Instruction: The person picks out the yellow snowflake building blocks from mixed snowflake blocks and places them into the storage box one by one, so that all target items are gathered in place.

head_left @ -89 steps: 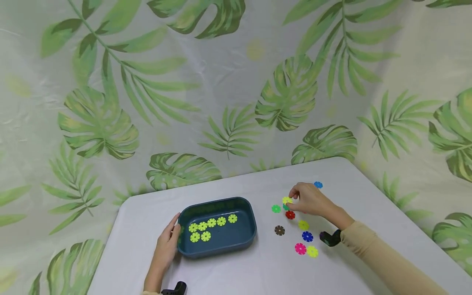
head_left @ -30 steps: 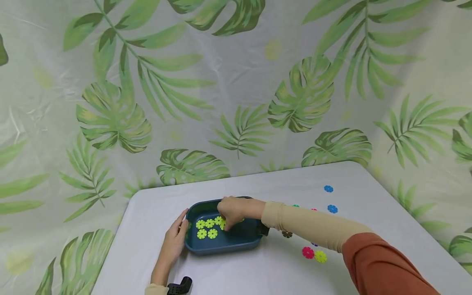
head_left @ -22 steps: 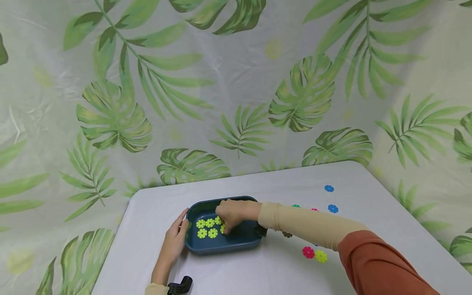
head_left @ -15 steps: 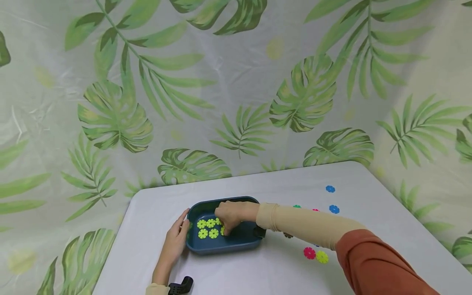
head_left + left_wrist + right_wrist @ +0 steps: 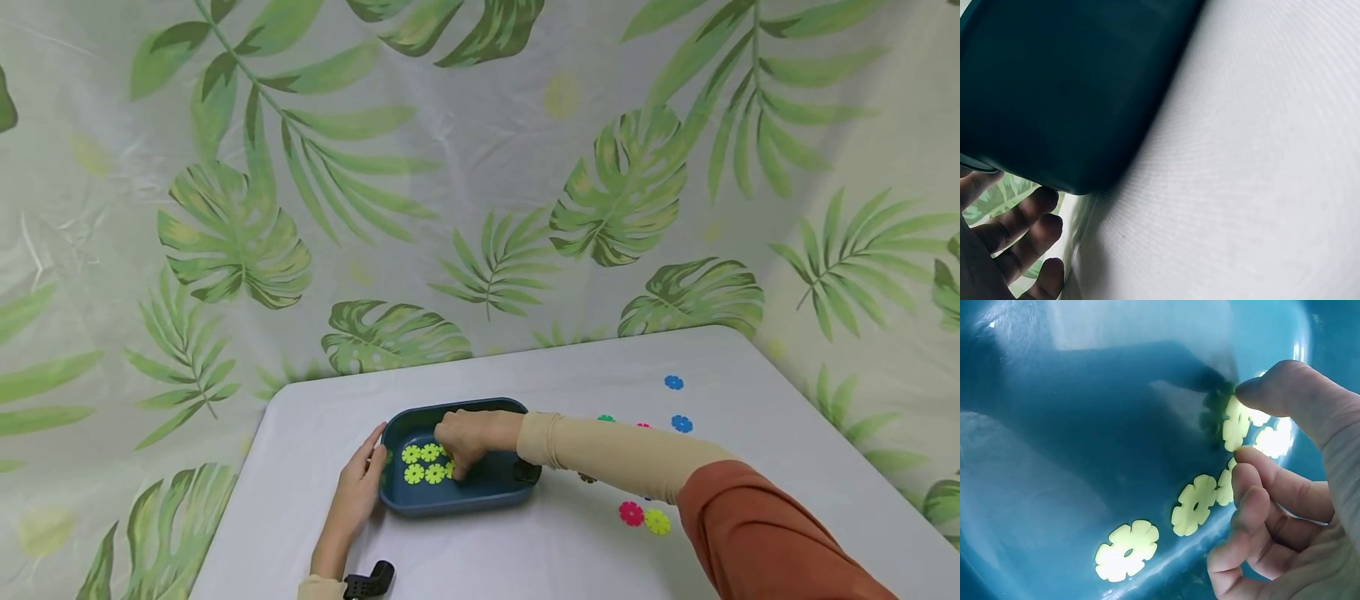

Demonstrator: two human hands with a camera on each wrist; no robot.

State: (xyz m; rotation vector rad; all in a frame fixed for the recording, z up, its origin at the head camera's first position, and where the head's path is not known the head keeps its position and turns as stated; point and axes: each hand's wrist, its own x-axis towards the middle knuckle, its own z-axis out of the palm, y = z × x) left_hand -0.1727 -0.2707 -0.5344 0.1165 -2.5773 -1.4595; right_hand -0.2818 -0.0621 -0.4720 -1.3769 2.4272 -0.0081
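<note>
A dark blue rectangular basin (image 5: 465, 502) stands on the white-covered table, with several yellow flower-shaped discs (image 5: 413, 474) lying on its floor. My left hand (image 5: 356, 492) rests against the basin's left end; in the left wrist view its fingers (image 5: 1038, 232) extend past the outer wall, rather straight. Inside the basin, my right hand (image 5: 468, 437) reaches low over the floor. The right wrist view shows its thumb and index fingertips pinching a yellow flower-shaped disc (image 5: 1235, 425) by opposite edges, on edge beside the row of other discs (image 5: 1202, 490).
To the right, loose discs lie on the table (image 5: 585, 567): blue ones (image 5: 673, 382) toward the back, a pink one (image 5: 632, 513) and a yellow one (image 5: 657, 522) nearer the front. My right sleeve (image 5: 622, 450) partly hides others. A leaf-patterned curtain (image 5: 480, 167) hangs behind.
Since three seconds ago, my right hand has moved left from the loose discs into the basin, carrying a yellow disc. Over the last second it shifts only slightly. The left hand stays at the basin.
</note>
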